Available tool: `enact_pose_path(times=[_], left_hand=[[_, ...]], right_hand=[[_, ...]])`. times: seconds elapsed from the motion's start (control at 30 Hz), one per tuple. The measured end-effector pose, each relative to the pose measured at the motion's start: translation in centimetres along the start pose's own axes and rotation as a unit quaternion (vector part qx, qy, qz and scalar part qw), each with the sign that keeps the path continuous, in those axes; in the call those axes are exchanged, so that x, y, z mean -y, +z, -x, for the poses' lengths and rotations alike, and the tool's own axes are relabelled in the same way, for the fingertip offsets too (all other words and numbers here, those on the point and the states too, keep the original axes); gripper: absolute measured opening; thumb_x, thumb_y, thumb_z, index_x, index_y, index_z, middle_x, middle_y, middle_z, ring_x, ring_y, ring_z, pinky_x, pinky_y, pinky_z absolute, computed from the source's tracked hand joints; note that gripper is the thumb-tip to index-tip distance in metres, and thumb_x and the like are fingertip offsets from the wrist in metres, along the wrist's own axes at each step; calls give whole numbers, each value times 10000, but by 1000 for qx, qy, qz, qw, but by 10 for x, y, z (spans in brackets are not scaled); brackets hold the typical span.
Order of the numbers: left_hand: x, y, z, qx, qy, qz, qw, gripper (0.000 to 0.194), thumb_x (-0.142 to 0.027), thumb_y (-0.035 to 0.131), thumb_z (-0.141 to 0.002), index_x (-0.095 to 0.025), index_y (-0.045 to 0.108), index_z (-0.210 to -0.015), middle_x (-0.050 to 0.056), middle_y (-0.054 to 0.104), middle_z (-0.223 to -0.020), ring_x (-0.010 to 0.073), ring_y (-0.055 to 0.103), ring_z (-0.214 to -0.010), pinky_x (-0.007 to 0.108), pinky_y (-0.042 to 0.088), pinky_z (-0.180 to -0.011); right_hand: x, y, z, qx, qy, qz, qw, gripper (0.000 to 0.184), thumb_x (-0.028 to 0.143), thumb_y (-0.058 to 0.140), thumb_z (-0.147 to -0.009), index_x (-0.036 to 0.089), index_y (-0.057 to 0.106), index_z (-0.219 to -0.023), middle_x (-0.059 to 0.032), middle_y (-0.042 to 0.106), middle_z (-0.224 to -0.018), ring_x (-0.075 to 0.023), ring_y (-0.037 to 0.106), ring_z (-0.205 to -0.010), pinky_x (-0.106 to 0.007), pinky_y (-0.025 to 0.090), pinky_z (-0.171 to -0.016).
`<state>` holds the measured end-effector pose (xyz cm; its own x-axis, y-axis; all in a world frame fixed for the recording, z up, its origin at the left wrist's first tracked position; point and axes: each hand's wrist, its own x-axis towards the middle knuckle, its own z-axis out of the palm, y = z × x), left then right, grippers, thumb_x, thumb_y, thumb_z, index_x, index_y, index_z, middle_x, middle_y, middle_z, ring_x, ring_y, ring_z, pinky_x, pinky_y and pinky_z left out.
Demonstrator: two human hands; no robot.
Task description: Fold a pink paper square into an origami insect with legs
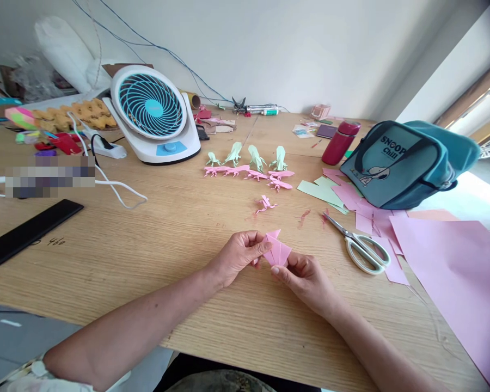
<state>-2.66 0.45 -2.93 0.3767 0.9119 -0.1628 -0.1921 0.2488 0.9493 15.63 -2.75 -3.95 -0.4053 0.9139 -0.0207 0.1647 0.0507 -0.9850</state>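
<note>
Between both hands is a small piece of folded pink paper (278,252), creased into several flaps with one point sticking up. My left hand (243,253) pinches its left side, thumb on top. At the lower right edge my right hand (304,275) grips it, thumb in front and fingers behind. Just beyond the hands stands a pink origami figure (265,203) with thin legs. Farther back, several pink origami figures (256,174) lie in a row, and behind them stand several pale green origami figures (255,158).
Scissors (365,250) lie right of my hands, beside pink sheets (445,261) and green paper strips (324,191). A teal bag (392,163) and a red bottle (340,142) stand at the back right. A fan (153,109) is back left; a black bar (32,231) lies left.
</note>
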Motion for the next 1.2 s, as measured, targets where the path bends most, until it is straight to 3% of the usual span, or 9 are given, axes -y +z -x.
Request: enact_pose_path(times=[0.2, 0.43, 0.6, 0.7, 0.77, 0.8, 0.93, 1.07, 1.2], left_hand=[[3, 1, 2, 35, -49, 22, 998, 481, -519, 854, -641, -117, 626, -774, -25, 541, -668, 70, 465, -575, 185, 411, -475], [1, 6, 6, 60, -43, 5, 997, 401, -463, 820, -689, -114, 655, -797, -9, 569, -691, 65, 467, -598, 154, 393, -478], [-7, 4, 7, 52, -40, -18, 998, 326, -423, 739, -754, -123, 659, -851, -3, 574, -702, 79, 514, -612, 151, 450, -490], [-12, 0, 6, 82, -52, -2, 995, 316, -394, 698, -781, -131, 649, -949, 32, 623, -802, 113, 611, -683, 167, 512, -502], [-13, -2, 6, 111, -66, 6, 992, 310, -367, 688, -790, -131, 638, -986, 43, 639, -833, 123, 647, -686, 170, 525, -495], [-14, -3, 6, 119, -74, 5, 990, 300, -352, 690, -791, -129, 634, -984, 39, 639, -824, 117, 649, -661, 171, 527, -489], [-12, -3, 5, 103, -92, -11, 990, 275, -346, 730, -792, -118, 622, -901, -5, 615, -693, 75, 588, -530, 186, 527, -491], [-9, -4, 3, 94, -86, -23, 992, 375, -437, 789, -759, -113, 651, -889, -10, 619, -644, 73, 569, -514, 188, 499, -492], [-9, -5, 2, 103, -88, -30, 990, 443, -495, 828, -704, -115, 689, -884, 7, 655, -715, 68, 572, -533, 195, 480, -513]], right_hand=[[-7, 2, -1, -79, -8, 27, 996, 485, 560, 685, -815, 202, 427, -615, 60, 309, -585, -89, 249, -544, -250, 204, -490], [-5, 7, 0, -95, -35, 56, 993, 507, 567, 699, -806, 202, 422, -589, 56, 359, -560, -89, 282, -529, -243, 239, -486], [1, -3, 5, -78, -80, 78, 991, 462, 510, 515, -959, 197, 463, -623, 36, 406, -581, -103, 353, -542, -243, 290, -506], [-1, -15, 5, -170, -125, 124, 969, 261, 367, 532, -980, 203, 520, -777, 33, 462, -658, -115, 421, -594, -243, 348, -547], [-3, -22, 4, -192, -178, 171, 950, 58, 252, 550, -969, 206, 553, -932, 9, 546, -769, -126, 505, -667, -259, 426, -629], [-3, -24, 3, -188, -206, 197, 940, 47, 200, 553, -960, 209, 555, -1006, -5, 575, -830, -132, 540, -711, -271, 454, -672], [1, -27, 3, -127, -288, 312, 896, 291, 81, 546, -929, 224, 553, -1182, -50, 572, -988, -147, 580, -813, -297, 501, -729], [4, -27, 6, -136, -326, 390, 850, 293, 71, 566, -902, 240, 613, -1138, -35, 490, -911, -158, 539, -771, -301, 484, -657], [3, -29, 8, -131, -339, 406, 839, 299, 56, 572, -893, 246, 646, -1112, -36, 468, -899, -162, 529, -779, -302, 474, -654]])
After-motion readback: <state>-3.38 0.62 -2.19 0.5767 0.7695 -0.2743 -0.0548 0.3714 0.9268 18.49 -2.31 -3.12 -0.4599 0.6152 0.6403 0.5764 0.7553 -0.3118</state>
